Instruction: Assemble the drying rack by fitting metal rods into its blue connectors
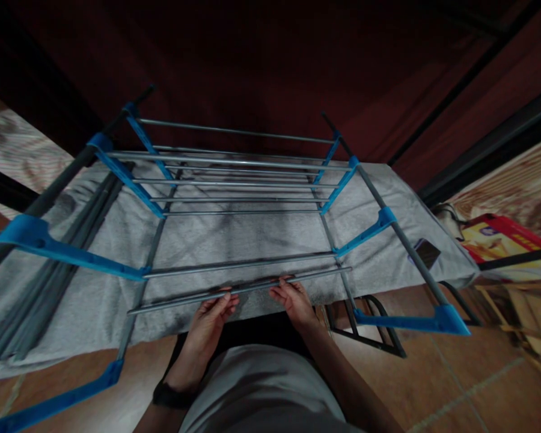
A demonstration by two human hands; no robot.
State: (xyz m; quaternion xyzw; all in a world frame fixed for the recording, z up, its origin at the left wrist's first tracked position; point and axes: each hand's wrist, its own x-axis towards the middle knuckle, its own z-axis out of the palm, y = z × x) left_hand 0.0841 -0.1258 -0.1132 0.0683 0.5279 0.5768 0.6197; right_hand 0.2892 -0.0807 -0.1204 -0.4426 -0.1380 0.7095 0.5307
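My left hand (214,313) pinches a thin grey metal rod (252,287) between thumb and fingers. Right of it, my right hand (294,300) grips the same rod, which lies nearly level across the front of a rack frame (146,264). A second rod seems to run alongside it; I cannot tell for sure. Dark grey tubes joined by blue plastic brackets (79,258) make up the rack. Several crossbars (247,185) span its far part, and one crossbar (243,264) sits just beyond my hands. A blue bracket (406,323) sticks out at the front right.
Under the rack lies a grey cloth-covered surface (234,234). Several loose grey tubes (67,252) rest at its left. A phone (424,254) lies at the right, near a red and yellow box (505,243). Dark red fabric (252,60) hangs behind. Tiled floor (437,373) shows in front.
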